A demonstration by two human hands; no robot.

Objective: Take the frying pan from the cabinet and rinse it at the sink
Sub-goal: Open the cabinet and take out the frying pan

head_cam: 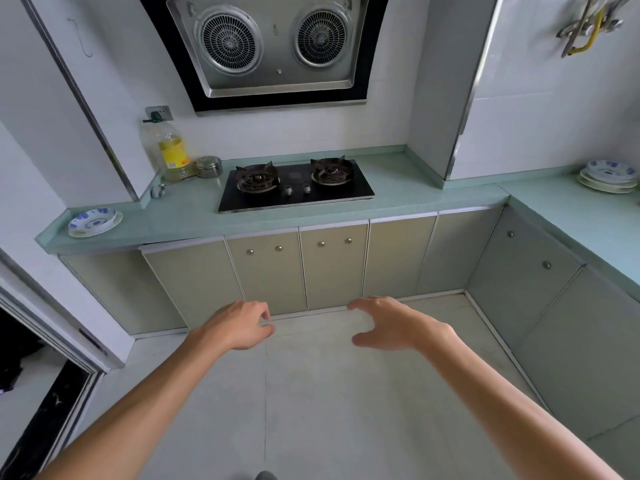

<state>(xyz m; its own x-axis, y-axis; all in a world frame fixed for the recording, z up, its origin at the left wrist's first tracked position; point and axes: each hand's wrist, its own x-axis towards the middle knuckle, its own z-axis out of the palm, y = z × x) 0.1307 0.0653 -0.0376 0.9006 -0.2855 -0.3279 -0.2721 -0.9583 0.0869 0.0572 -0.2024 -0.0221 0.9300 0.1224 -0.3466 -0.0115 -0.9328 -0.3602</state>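
Beige base cabinets run under a pale green counter, and all their doors are closed. No frying pan or sink is in sight. My left hand and my right hand are stretched out side by side over the floor, in front of the lower edge of the middle doors. Both hold nothing, with fingers loosely curled and apart, and neither touches a door or a knob.
A black two-burner gas hob sits in the counter below a range hood. An oil bottle, a steel tin and a patterned dish stand at the left. Stacked plates are at the right. A doorway opens at the lower left.
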